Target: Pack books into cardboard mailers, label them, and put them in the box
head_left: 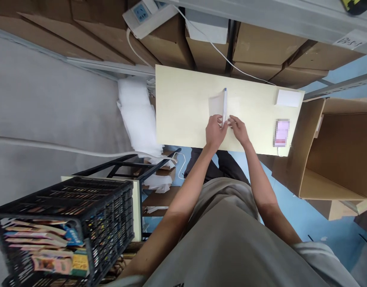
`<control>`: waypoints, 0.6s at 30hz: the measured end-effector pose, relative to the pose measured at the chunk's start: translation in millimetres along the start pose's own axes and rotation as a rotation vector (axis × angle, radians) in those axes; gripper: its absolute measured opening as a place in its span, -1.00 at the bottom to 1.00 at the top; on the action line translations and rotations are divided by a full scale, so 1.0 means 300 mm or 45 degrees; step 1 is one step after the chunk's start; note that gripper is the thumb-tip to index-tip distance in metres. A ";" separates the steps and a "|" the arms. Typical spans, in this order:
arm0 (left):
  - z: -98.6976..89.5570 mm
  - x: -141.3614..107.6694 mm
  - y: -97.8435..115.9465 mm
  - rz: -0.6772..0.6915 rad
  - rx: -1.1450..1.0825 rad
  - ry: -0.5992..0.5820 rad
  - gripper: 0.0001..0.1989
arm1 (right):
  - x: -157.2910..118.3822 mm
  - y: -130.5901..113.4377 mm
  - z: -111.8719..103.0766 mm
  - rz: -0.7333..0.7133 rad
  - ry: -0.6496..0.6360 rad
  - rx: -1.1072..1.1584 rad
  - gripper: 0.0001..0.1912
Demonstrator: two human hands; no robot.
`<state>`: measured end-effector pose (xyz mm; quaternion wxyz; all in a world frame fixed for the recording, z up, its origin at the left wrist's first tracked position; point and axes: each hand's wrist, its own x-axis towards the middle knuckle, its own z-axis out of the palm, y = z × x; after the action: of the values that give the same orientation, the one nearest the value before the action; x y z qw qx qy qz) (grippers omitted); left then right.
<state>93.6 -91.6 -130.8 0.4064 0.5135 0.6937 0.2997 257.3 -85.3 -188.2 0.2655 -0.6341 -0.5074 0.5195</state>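
A thin, flat white thing with a blue tip at its far end (217, 105) stands tilted on edge over the cream table (183, 115). I cannot tell whether it is a booklet or a flat packet. My left hand (216, 131) grips its near end, with the thumb on the right side and the fingers on the left. Just right of that edge is my right hand (239, 129), its fingers bent and a little apart, with nothing visible in them. Whether its fingertips touch the white thing is hard to make out.
A white box (289, 98) and a blurred pink item (281, 132) lie on the table's right side. Cardboard boxes (258, 44) and a power strip (149, 16) line the back. White sheeting (138, 115) hangs left, above a black crate (111, 215) of books. An open carton (336, 151) stands right.
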 end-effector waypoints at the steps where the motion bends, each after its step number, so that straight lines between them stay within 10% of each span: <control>1: 0.044 0.010 -0.001 0.011 0.005 -0.039 -0.74 | -0.003 -0.002 -0.036 0.008 0.025 0.040 -0.38; 6: 0.163 0.044 -0.043 0.020 0.049 -0.171 -0.74 | -0.013 0.032 -0.132 0.059 0.083 -0.034 -0.35; 12: 0.057 0.071 -0.178 -0.195 -0.003 0.152 -0.60 | -0.041 0.085 -0.111 0.154 0.352 -0.183 -0.45; 18: 0.021 0.120 -0.233 -0.601 -0.228 0.082 -0.67 | 0.003 0.060 -0.039 0.383 0.401 -0.170 -0.62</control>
<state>61.3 -77.8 -201.5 0.4867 0.2896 0.7776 0.2731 274.6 -88.4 -200.3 0.2185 -0.7920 -0.3928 0.4133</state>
